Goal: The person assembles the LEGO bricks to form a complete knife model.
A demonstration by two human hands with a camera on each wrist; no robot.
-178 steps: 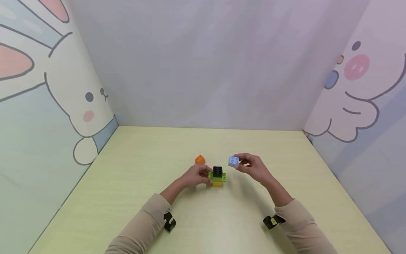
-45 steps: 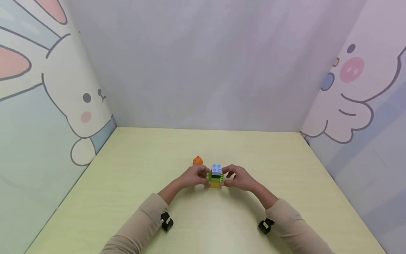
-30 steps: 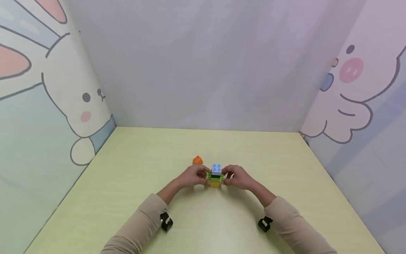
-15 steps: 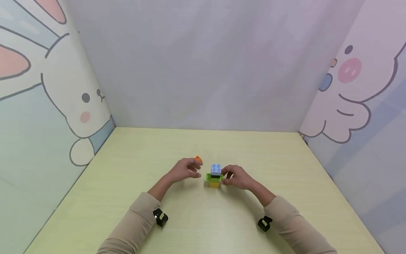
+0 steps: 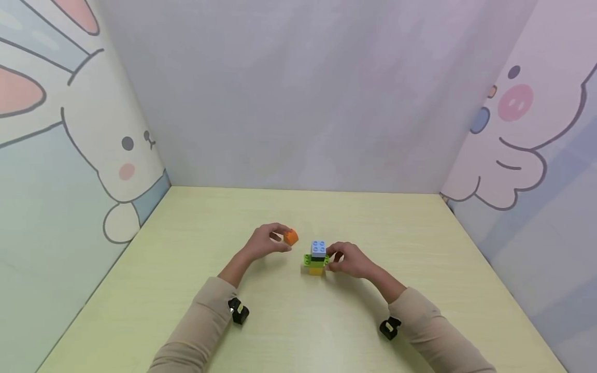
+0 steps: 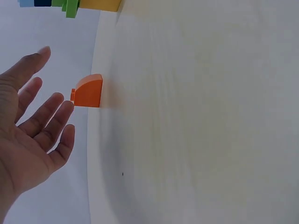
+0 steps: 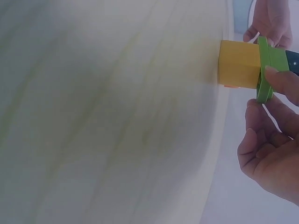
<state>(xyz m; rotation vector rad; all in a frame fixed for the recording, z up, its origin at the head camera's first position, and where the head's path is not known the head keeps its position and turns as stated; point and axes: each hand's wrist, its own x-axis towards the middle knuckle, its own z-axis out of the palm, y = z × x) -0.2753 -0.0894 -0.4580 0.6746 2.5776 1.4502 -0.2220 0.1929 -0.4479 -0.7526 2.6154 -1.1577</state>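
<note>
A small tower of toy building bricks stands upright on the table: a yellow brick (image 7: 239, 64) at the bottom, then green pieces (image 7: 264, 70) with studded side wings, a black brick (image 5: 317, 259), and a light blue brick (image 5: 318, 248) on top. My right hand (image 5: 352, 260) pinches the right wing of the green piece between thumb and fingers. Left of the tower, my left hand (image 5: 261, 242) is spread around an orange curved brick (image 5: 291, 237). In the left wrist view, its loosely bent fingers (image 6: 58, 119) lie close to that orange brick; whether they touch it is unclear.
The pale yellow table (image 5: 298, 321) carries both hands' work near its middle. A grey curtain-like wall (image 5: 298, 103) rises at the back, with cartoon-printed side walls (image 5: 51, 217) to left and right. Black wrist cameras (image 5: 389, 328) sit under both sleeves.
The light blue brick went from my right hand onto the black brick. My right hand then took hold of the tower's side; my left hand let go and moved left to the orange brick.
</note>
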